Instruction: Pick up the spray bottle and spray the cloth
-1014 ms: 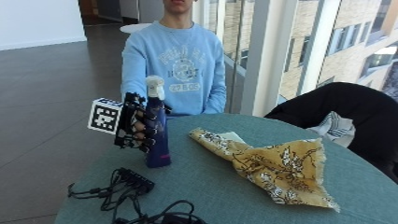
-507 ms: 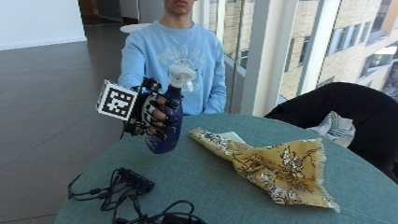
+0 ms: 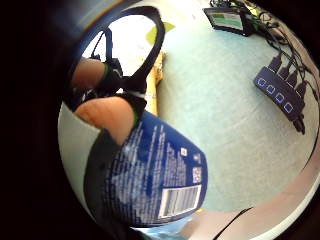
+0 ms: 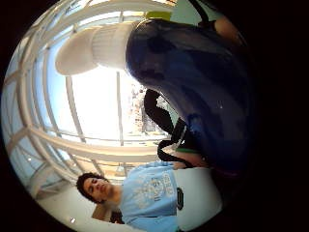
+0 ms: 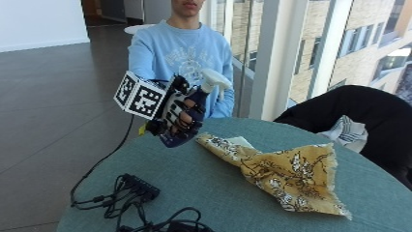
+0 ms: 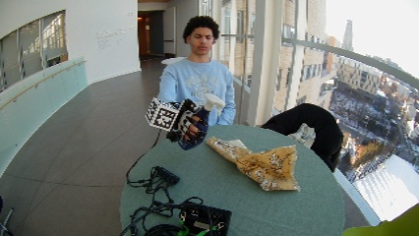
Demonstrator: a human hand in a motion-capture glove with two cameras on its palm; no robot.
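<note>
My gloved right hand (image 5: 179,112) (image 6: 188,126) grips a dark blue spray bottle (image 5: 193,113) (image 6: 197,129) round its body and holds it tilted in the air above the table's left side. Its white spray head (image 5: 215,80) (image 6: 213,101) points toward the cloth. The bottle's labelled body (image 3: 155,182) fills much of the little finger side palm view, and its blue shoulder (image 4: 193,82) and white head (image 4: 91,48) fill the thumb side view. A yellow patterned cloth (image 5: 286,174) (image 6: 262,164) lies crumpled on the table, right of the bottle; its edge (image 3: 155,82) shows past my fingers.
The round grey-green table (image 5: 212,193) (image 6: 288,211) carries a black power strip (image 5: 138,186) (image 3: 280,92) and tangled cables (image 5: 154,220) near its front left. A black box (image 6: 206,219) sits at the front edge. A dark chair with a jacket (image 5: 360,113) stands at the right.
My hand has lifted the bottle off the table and tipped it, with the spray head now leaning toward the cloth. The cloth lies where it was.
</note>
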